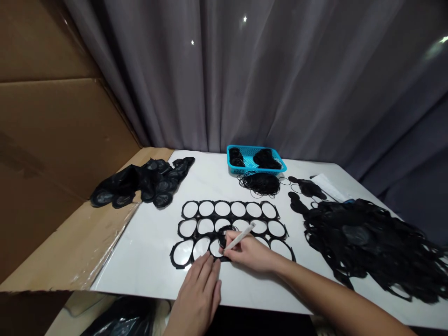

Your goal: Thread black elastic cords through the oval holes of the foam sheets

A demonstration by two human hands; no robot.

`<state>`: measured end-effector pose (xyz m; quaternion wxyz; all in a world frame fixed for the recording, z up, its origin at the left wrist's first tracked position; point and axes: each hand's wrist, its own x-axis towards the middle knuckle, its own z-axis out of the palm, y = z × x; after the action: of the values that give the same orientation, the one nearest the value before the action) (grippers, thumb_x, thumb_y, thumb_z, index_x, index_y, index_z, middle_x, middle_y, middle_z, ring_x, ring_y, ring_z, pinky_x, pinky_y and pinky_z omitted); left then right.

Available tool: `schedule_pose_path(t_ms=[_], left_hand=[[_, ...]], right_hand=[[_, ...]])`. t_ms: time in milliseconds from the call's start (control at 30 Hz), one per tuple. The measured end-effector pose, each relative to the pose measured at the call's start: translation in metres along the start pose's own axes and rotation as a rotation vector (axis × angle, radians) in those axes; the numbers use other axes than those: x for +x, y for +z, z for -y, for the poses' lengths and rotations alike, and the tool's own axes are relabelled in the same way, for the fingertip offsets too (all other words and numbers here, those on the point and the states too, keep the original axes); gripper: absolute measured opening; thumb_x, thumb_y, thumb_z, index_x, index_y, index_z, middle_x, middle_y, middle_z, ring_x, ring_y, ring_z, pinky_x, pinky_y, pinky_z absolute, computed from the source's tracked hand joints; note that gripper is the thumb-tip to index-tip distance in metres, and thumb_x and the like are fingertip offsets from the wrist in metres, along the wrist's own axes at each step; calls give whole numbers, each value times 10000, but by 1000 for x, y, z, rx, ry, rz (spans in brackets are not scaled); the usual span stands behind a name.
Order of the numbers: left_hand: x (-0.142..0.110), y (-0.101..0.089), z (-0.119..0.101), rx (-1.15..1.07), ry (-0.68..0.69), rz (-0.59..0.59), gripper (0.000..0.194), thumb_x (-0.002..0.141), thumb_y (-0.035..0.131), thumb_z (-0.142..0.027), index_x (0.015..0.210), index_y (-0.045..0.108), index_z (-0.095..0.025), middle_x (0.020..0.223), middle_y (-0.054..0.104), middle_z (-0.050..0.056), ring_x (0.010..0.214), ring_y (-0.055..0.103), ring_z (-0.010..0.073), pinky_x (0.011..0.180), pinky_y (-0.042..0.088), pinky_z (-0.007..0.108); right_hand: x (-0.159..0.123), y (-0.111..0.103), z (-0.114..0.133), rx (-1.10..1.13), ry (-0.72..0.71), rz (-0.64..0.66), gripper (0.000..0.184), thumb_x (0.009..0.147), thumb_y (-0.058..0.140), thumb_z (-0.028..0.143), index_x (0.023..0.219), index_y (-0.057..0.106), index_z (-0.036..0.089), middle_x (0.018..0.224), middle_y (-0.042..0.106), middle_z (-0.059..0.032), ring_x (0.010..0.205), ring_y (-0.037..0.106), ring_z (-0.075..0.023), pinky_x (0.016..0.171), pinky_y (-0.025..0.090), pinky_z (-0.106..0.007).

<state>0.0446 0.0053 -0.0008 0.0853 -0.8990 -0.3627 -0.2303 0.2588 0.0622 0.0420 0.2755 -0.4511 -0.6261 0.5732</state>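
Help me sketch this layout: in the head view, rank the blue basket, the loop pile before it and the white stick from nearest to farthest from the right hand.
1. White stick: held in the right hand.
2. Loop pile: ahead, beyond the ring grid.
3. Blue basket: ahead, behind the pile.

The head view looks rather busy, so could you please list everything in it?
table: one, white, centre
curtain: one, grey, background
bright stars: three, white, on curtain
cardboard: count unclear, brown, upright and flat at left
basket: one, blue, far table edge
basket bundles: two, black, in basket
ring bundle: one, black, before basket
white sheet: one, white, table's far right
small clump: one, black, beside white sheet
right pile: one, black, table's right
left pile: one, black, on cardboard and table
ring rows: three, black, mid-table
ring cluster: one, black, mid-table
plastic bundle: one, black, below table
stick: one, white, mid-table
left hand: one, bare, at nearest row
right hand: one, bare, holding stick
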Motion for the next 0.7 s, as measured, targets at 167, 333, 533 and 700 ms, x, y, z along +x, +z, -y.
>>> schedule_pose_path(t_ms=[167, 333, 533, 700], left_hand=[[3, -2, -1, -20, -1, 7, 397, 949, 488, -126, 1339, 558, -139, 1243, 673, 109, 1195, 608, 286, 986, 520, 438], [5, -2, -1, -24, -4, 8, 414, 941, 482, -116, 1350, 549, -132, 1227, 680, 112, 1187, 612, 296, 968, 526, 444], [4, -1, 1, -36, 2, 9, 413, 938, 470, -102, 1341, 555, -134, 1212, 684, 107, 1185, 614, 278, 987, 518, 427], [3, 2, 2, -11, 16, -13, 400, 924, 461, -83, 1304, 576, -123, 1186, 695, 108, 1158, 626, 273, 990, 515, 428]], right_hand=[[-2, 7, 3, -232, -121, -20, 196, 834, 579, 134, 714, 440, 200, 775, 545, 27, 732, 480, -128, 640, 348, -239], [0, 8, 0, -335, -219, -45, 219, 850, 556, 88, 721, 421, 202, 755, 498, 35, 708, 462, -121, 628, 340, -236], [-12, 14, -1, -547, -379, 48, 115, 903, 559, 119, 866, 487, 201, 924, 549, -23, 865, 508, -167, 746, 425, -273], [4, -3, 5, -739, -445, -105, 94, 924, 482, 121, 926, 545, 191, 987, 602, -75, 905, 508, -214, 799, 441, -331]])
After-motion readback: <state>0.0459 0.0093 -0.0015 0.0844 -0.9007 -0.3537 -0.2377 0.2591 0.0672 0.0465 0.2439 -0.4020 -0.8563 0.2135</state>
